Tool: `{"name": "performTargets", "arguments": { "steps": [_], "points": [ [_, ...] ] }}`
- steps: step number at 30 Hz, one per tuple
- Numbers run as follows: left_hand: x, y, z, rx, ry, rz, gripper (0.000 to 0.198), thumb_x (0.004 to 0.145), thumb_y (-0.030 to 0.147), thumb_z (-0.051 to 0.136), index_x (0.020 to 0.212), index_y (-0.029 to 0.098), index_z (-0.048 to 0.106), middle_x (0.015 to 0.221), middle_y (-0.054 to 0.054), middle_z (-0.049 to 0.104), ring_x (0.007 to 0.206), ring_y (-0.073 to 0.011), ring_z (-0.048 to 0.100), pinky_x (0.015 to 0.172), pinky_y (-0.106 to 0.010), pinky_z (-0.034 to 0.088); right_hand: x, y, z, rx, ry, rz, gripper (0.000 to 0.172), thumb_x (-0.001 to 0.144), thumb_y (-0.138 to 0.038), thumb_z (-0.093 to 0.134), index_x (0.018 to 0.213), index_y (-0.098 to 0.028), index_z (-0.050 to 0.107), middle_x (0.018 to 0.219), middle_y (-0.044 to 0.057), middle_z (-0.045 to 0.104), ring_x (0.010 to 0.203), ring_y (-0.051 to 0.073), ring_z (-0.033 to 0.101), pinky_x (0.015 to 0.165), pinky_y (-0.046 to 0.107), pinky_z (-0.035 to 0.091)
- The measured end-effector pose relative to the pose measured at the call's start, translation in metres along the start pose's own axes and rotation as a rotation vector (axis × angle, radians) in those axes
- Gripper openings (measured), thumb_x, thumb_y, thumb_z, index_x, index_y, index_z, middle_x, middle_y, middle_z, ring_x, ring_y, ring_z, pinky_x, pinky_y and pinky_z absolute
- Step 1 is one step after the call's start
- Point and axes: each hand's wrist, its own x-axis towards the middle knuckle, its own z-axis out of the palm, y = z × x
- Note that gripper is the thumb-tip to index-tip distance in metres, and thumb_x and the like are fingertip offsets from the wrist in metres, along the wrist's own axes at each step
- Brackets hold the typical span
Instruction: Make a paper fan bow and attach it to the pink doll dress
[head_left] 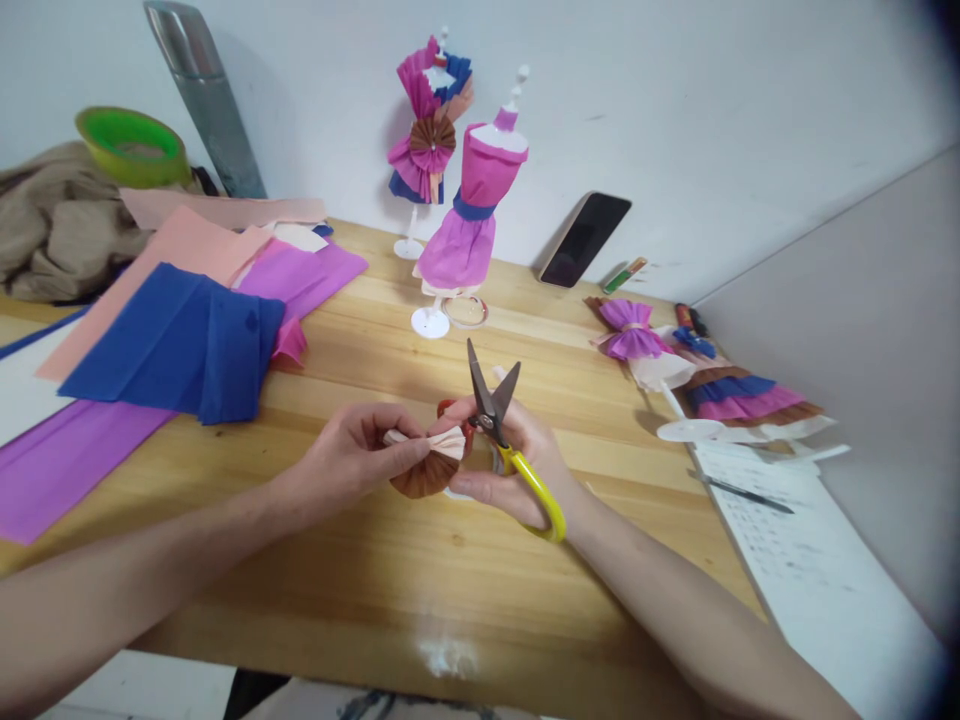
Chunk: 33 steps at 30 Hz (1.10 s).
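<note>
My left hand (358, 445) is closed in a pinch on a small pleated paper fan (426, 476), brown below with a pale pink folded strip across its top. Scissors (540, 492) with yellow and red handles hang in my right hand (536, 455), their dark blades spread and pointing up, away from the paper. Fingertips of the right hand also reach the fan's right edge. Beyond the hands stands a mini dress form (480, 180) in a pink paper dress with a blue waistband. A second dress form (431, 140) carries ruffled pink, blue and brown paper.
Blue crepe paper (172, 340) lies at left over peach and purple sheets (300, 280). A green tape roll (135, 145) and a bottle (206, 100) are behind. A phone (586, 238) leans on the wall. At right, a toppled dressed form (637, 335) lies near a notebook (810, 540) and pen (750, 495).
</note>
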Motion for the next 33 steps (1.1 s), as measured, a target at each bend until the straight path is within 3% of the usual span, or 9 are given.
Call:
{"name": "performTargets", "arguments": {
  "steps": [10, 17, 20, 25, 27, 31, 33],
  "points": [
    [0.0, -0.007, -0.002, -0.05, -0.042, -0.09, 0.041, 0.068, 0.05, 0.077, 0.075, 0.011, 0.066, 0.063, -0.005, 0.068, 0.056, -0.0141, 0.059, 0.055, -0.025, 0.045, 0.0, 0.007, 0.004, 0.091, 0.074, -0.07, 0.031, 0.072, -0.022, 0.073, 0.099, -0.024, 0.057, 0.083, 0.001, 0.064, 0.072, 0.015, 0.061, 0.069, 0.031, 0.052],
    [-0.001, -0.01, 0.004, -0.046, -0.04, -0.081, 0.043, 0.066, 0.052, 0.077, 0.071, 0.012, 0.064, 0.058, -0.002, 0.063, 0.054, -0.0124, 0.056, 0.051, -0.023, 0.041, -0.001, 0.008, 0.008, 0.039, 0.071, -0.047, 0.03, 0.074, -0.028, 0.073, 0.099, -0.022, 0.058, 0.079, 0.001, 0.062, 0.066, 0.014, 0.058, 0.061, 0.028, 0.049],
    [-0.001, -0.012, 0.001, 0.029, 0.02, -0.065, 0.04, 0.07, 0.05, 0.074, 0.071, 0.011, 0.064, 0.057, -0.001, 0.06, 0.053, -0.0115, 0.053, 0.05, -0.022, 0.038, -0.001, 0.011, 0.009, 0.005, 0.118, -0.068, 0.025, 0.077, -0.026, 0.07, 0.098, -0.021, 0.057, 0.071, -0.002, 0.058, 0.058, 0.011, 0.052, 0.055, 0.025, 0.045],
    [-0.001, -0.008, -0.006, 0.119, -0.052, -0.01, 0.042, 0.084, 0.05, 0.058, 0.073, 0.011, 0.068, 0.063, -0.003, 0.061, 0.061, -0.0134, 0.055, 0.059, -0.025, 0.043, 0.001, 0.011, 0.008, 0.048, 0.121, -0.079, 0.02, 0.079, -0.02, 0.064, 0.097, -0.021, 0.055, 0.07, -0.003, 0.056, 0.056, 0.01, 0.05, 0.052, 0.023, 0.043],
    [-0.001, -0.006, -0.008, 0.129, -0.078, 0.027, 0.044, 0.087, 0.051, 0.054, 0.08, 0.011, 0.07, 0.068, -0.004, 0.063, 0.065, -0.0147, 0.057, 0.062, -0.026, 0.044, 0.001, 0.011, 0.007, 0.041, 0.113, -0.08, 0.02, 0.079, -0.02, 0.064, 0.097, -0.021, 0.055, 0.069, -0.002, 0.056, 0.056, 0.011, 0.051, 0.052, 0.023, 0.044],
    [0.0, -0.008, -0.008, 0.099, 0.007, 0.014, 0.05, 0.08, 0.05, 0.065, 0.116, 0.015, 0.066, 0.08, -0.005, 0.07, 0.074, -0.0181, 0.063, 0.065, -0.027, 0.047, 0.0, 0.014, 0.006, 0.011, 0.069, -0.097, 0.019, 0.081, -0.018, 0.062, 0.099, -0.021, 0.056, 0.072, -0.002, 0.058, 0.057, 0.011, 0.052, 0.054, 0.024, 0.045],
    [0.002, -0.011, -0.007, 0.013, -0.023, -0.047, 0.052, 0.073, 0.049, 0.073, 0.112, 0.015, 0.068, 0.079, -0.006, 0.072, 0.069, -0.0185, 0.065, 0.06, -0.026, 0.048, -0.001, 0.016, 0.006, -0.007, 0.044, -0.124, 0.02, 0.082, -0.016, 0.061, 0.1, -0.022, 0.056, 0.073, -0.002, 0.059, 0.059, 0.011, 0.054, 0.058, 0.024, 0.047]
  ]
}}
